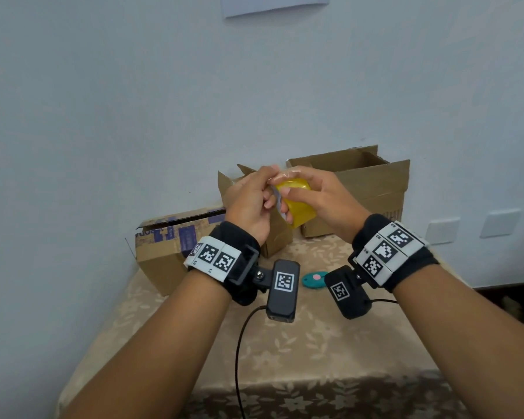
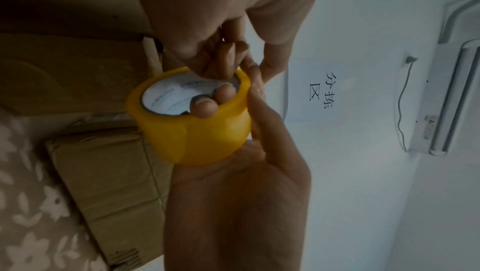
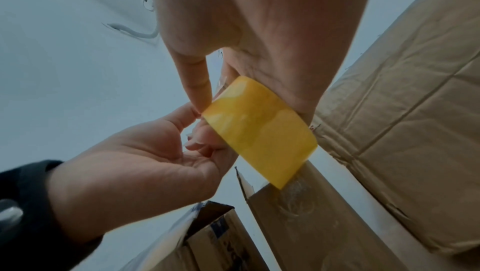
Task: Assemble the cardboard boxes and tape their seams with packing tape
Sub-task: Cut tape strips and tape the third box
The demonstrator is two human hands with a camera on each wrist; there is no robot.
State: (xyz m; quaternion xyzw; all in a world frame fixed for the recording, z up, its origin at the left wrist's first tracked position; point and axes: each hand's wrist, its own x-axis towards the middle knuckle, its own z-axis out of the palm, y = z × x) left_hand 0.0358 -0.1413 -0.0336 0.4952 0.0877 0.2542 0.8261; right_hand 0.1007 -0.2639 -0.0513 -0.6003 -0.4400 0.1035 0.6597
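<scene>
Hands raised together above the bench, both on the yellow tape roll. Left hand grips the roll, fingers hooked through its core. Right hand pinches at the roll's top rim with thumb and forefinger; a loose tape end there is too small to confirm. Behind the hands, a small open box, a larger open box to the right, a closed printed box to the left. Teal cutter lies on the bench cloth, near the wrist cameras.
</scene>
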